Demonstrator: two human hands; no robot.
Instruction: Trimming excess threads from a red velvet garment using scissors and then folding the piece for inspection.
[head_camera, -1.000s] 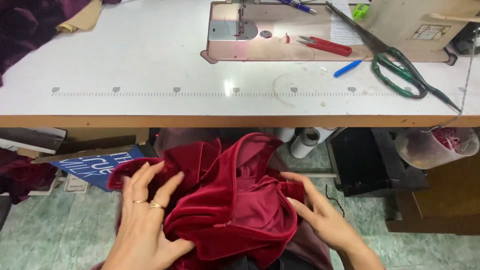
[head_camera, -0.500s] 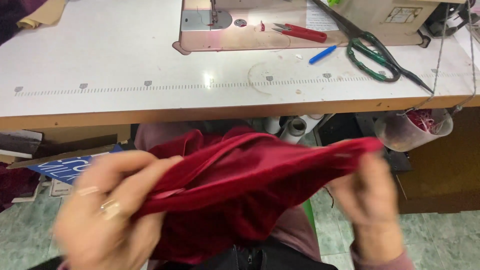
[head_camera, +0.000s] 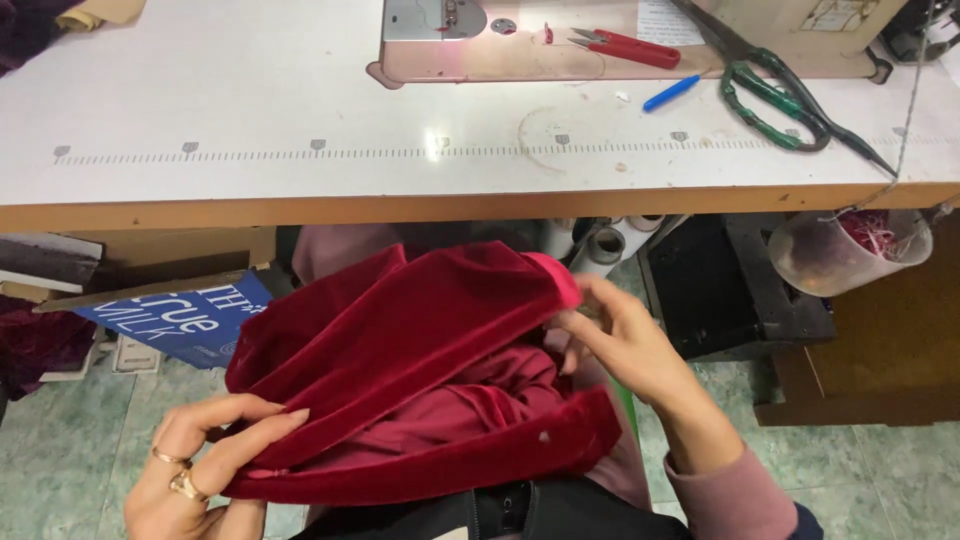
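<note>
A dark red velvet piece of cloth (head_camera: 400, 370) lies across my lap, below the front edge of the sewing table (head_camera: 300, 130). My left hand (head_camera: 200, 470), with rings on it, grips the cloth's lower left corner. My right hand (head_camera: 625, 345) pinches the cloth's upper right end, where a pink lining shows. The cloth is stretched slantwise between the two hands.
On the table stand a sewing machine base (head_camera: 470, 30), red thread snips (head_camera: 630, 47), a blue pen (head_camera: 670, 92) and green-handled scissors (head_camera: 775, 90). A clear plastic tub (head_camera: 845, 250) with red scraps hangs at the table's right. A blue printed box (head_camera: 180, 310) lies on the tiled floor.
The bunched cloth has been lifted and pulled out between my hands. My right hand rose to the upper right end and my left hand now holds the lower left corner.
</note>
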